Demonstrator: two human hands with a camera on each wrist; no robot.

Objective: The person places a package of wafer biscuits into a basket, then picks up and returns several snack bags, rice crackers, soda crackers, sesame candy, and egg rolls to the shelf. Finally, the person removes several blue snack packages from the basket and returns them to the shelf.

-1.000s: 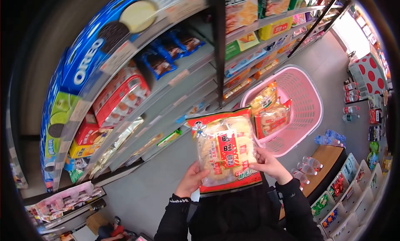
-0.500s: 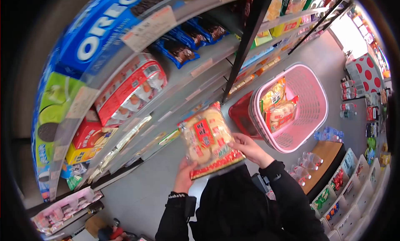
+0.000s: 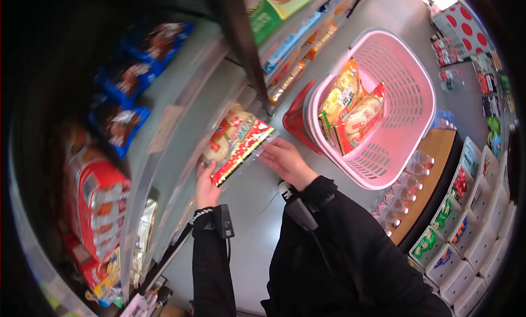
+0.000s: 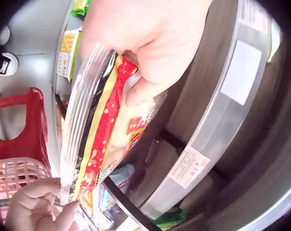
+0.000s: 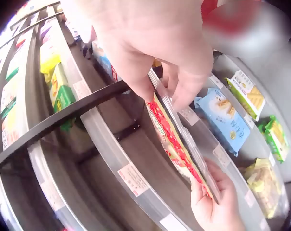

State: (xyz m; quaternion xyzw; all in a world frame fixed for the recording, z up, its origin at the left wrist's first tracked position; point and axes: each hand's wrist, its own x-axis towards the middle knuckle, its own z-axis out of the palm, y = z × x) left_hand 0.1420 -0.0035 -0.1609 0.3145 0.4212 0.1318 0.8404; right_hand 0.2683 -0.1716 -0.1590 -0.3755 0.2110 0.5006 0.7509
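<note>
Gripping one end of the rice cracker bag [image 3: 236, 141] in the left hand [image 3: 206, 188], pinching the other in the right hand [image 3: 286, 162], at the front lip of the grey shelf [image 3: 181, 132] near the pink basket [image 3: 408, 76]. Probably wanting a level bag and light squeezing, sparing the crackers inside.

black long sleeves [image 3: 211, 273], black top; a black camera unit strapped at each wrist [image 3: 223, 221], cable trailing.
</note>
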